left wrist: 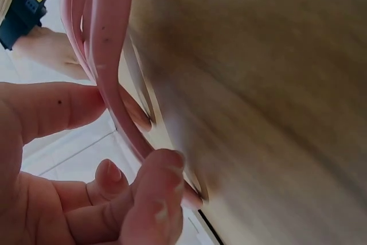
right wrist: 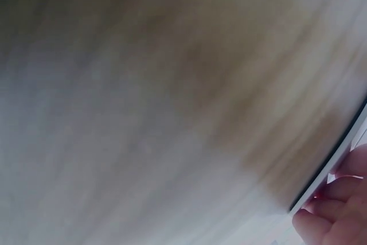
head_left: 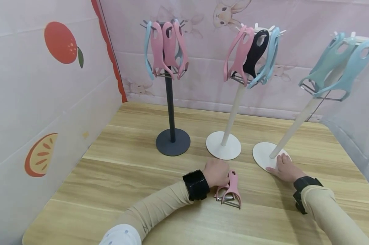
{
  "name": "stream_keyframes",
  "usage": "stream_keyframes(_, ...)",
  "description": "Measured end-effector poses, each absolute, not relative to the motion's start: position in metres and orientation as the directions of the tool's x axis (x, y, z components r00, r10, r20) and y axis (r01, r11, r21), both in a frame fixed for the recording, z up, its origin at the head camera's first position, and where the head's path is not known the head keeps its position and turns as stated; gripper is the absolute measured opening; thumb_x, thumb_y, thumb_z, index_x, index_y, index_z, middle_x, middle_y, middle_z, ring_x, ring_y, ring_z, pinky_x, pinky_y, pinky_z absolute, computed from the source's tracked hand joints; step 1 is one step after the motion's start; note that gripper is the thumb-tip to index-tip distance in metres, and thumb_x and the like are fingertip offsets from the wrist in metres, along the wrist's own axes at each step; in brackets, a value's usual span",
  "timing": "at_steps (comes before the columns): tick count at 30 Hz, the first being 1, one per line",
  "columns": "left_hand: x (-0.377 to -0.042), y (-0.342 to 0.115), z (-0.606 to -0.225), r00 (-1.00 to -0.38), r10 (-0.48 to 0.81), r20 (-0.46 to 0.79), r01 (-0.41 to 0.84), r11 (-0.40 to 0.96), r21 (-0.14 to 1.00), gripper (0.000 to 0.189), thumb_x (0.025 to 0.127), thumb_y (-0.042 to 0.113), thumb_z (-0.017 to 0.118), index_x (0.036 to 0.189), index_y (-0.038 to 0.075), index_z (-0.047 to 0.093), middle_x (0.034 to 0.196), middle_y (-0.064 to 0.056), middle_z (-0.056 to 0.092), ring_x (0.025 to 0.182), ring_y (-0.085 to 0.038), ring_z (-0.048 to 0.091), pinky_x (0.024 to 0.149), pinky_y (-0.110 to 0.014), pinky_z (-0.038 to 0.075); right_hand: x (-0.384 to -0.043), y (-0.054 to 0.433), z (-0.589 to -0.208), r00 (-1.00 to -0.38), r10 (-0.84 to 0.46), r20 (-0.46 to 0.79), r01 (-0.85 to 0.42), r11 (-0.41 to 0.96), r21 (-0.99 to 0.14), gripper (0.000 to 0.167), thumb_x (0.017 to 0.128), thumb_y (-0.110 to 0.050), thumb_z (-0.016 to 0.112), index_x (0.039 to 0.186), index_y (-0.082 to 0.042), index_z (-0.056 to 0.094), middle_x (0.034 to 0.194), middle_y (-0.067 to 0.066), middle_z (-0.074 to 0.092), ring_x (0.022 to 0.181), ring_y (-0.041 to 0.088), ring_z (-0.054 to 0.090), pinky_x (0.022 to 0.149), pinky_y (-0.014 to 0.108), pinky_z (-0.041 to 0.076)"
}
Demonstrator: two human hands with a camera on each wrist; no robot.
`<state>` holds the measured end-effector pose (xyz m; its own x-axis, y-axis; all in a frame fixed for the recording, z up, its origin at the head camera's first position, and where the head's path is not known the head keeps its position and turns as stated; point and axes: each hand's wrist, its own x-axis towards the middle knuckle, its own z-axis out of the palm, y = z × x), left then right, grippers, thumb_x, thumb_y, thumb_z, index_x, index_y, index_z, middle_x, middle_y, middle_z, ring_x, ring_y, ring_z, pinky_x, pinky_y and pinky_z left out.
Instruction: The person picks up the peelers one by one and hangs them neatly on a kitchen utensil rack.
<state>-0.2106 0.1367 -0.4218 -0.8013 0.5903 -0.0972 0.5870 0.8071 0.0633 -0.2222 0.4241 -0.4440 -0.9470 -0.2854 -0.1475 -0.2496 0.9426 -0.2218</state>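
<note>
Two pink peelers (head_left: 234, 189) lie side by side on the table, blades toward me, their frames overlapping. My left hand (head_left: 216, 172) is at the left one, its thumb and a finger pinching the handle (left wrist: 109, 44) in the left wrist view. Over the rim of the rightmost stand's white round base (head_left: 261, 154) lies my right hand (head_left: 287, 170), its fingers resting on top near the pole. Fingertips (right wrist: 312, 225) show along the edge of that base in the right wrist view.
A black stand (head_left: 170, 105) carries pink and blue peelers. Pink, black and blue peelers hang on the middle white stand (head_left: 230, 119). Bluish-green and blue peelers (head_left: 348, 71) hang on the right stand. Printed cloth walls (head_left: 196, 88) enclose the wood-grain table (head_left: 117, 170).
</note>
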Motion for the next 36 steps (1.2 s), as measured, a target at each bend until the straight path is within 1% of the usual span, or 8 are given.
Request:
stream_keyframes(10, -0.208, 0.144, -0.420, -0.802, 0.585, -0.119, 0.575, 0.811, 0.112, 0.040, 0.080, 0.021, 0.064, 0.049, 0.015, 0.040, 0.052, 0.005, 0.043, 0.053, -0.009, 0.047, 0.046, -0.022, 0.035, -0.222, 0.429, -0.451, -0.961, -0.219, -0.170, -0.180, 0.959, -0.218, 0.095, 0.091, -0.054, 0.047, 0.121, 0.033, 0.022, 0.124, 0.054, 0.019, 0.118, 0.065, 0.018, 0.097, 0.065, 0.022)
stream_keyframes(14, -0.210, 0.142, -0.421, -0.809, 0.571, -0.139, 0.551, 0.819, 0.161, 0.038, 0.081, 0.019, 0.064, 0.052, 0.014, 0.040, 0.054, 0.004, 0.042, 0.053, -0.010, 0.045, 0.045, -0.021, 0.035, -0.220, 0.425, -0.448, -0.964, -0.203, -0.173, -0.170, 0.967, -0.190, 0.089, 0.092, -0.049, 0.050, 0.119, 0.033, 0.025, 0.121, 0.054, 0.023, 0.117, 0.065, 0.022, 0.097, 0.064, 0.025)
stream_keyframes(21, -0.217, 0.133, -0.419, -0.825, 0.555, -0.105, 0.515, 0.815, 0.267, 0.036, 0.074, 0.012, 0.068, 0.055, 0.013, 0.038, 0.055, 0.004, 0.034, 0.051, -0.011, 0.040, 0.045, -0.022, 0.032, -0.217, 0.420, -0.444, -0.969, -0.201, -0.147, -0.174, 0.968, -0.178, 0.080, 0.092, -0.039, 0.055, 0.114, 0.032, 0.027, 0.116, 0.053, 0.027, 0.114, 0.064, 0.026, 0.095, 0.063, 0.028)
stream_keyframes(26, -0.221, 0.129, -0.412, -0.839, 0.544, -0.027, 0.523, 0.819, 0.234, 0.038, 0.078, 0.021, 0.069, 0.054, 0.013, 0.041, 0.054, 0.005, 0.036, 0.052, -0.010, 0.043, 0.047, -0.023, 0.036, -0.224, 0.425, -0.453, -0.968, -0.231, -0.100, -0.212, 0.962, -0.174, 0.086, 0.092, -0.050, 0.049, 0.114, 0.031, 0.029, 0.113, 0.050, 0.030, 0.112, 0.062, 0.030, 0.096, 0.062, 0.028)
stream_keyframes(28, -0.221, 0.129, -0.410, -0.835, 0.549, 0.016, 0.539, 0.813, 0.218, 0.036, 0.080, 0.024, 0.069, 0.058, 0.013, 0.043, 0.055, 0.005, 0.036, 0.053, -0.010, 0.043, 0.048, -0.023, 0.036, -0.227, 0.429, -0.456, -0.966, -0.237, -0.102, -0.218, 0.961, -0.168, 0.090, 0.092, -0.055, 0.046, 0.114, 0.031, 0.029, 0.113, 0.050, 0.031, 0.111, 0.061, 0.030, 0.095, 0.062, 0.029)
stream_keyframes(31, -0.220, 0.131, -0.404, -0.817, 0.569, 0.090, 0.574, 0.790, 0.215, 0.030, 0.082, 0.023, 0.067, 0.066, 0.013, 0.043, 0.056, 0.006, 0.034, 0.052, -0.009, 0.041, 0.045, -0.022, 0.034, -0.232, 0.433, -0.462, -0.966, -0.234, -0.113, -0.214, 0.962, -0.169, 0.092, 0.092, -0.057, 0.044, 0.116, 0.030, 0.028, 0.115, 0.050, 0.030, 0.112, 0.061, 0.029, 0.096, 0.062, 0.029)
stream_keyframes(33, -0.219, 0.133, -0.398, -0.794, 0.591, 0.143, 0.608, 0.767, 0.206, 0.025, 0.082, 0.019, 0.066, 0.068, 0.013, 0.045, 0.056, 0.007, 0.034, 0.051, -0.008, 0.040, 0.044, -0.021, 0.033, -0.234, 0.435, -0.465, -0.965, -0.236, -0.117, -0.215, 0.962, -0.169, 0.094, 0.091, -0.059, 0.043, 0.115, 0.031, 0.028, 0.114, 0.051, 0.029, 0.112, 0.062, 0.029, 0.095, 0.063, 0.028)
stream_keyframes(36, -0.218, 0.140, -0.384, -0.724, 0.645, 0.246, 0.686, 0.713, 0.148, 0.012, 0.083, 0.019, 0.063, 0.078, 0.012, 0.055, 0.055, 0.008, 0.037, 0.050, -0.006, 0.042, 0.041, -0.019, 0.034, -0.236, 0.437, -0.469, -0.964, -0.232, -0.126, -0.209, 0.963, -0.171, 0.100, 0.089, -0.065, 0.039, 0.115, 0.031, 0.028, 0.116, 0.052, 0.027, 0.113, 0.063, 0.026, 0.096, 0.064, 0.026)
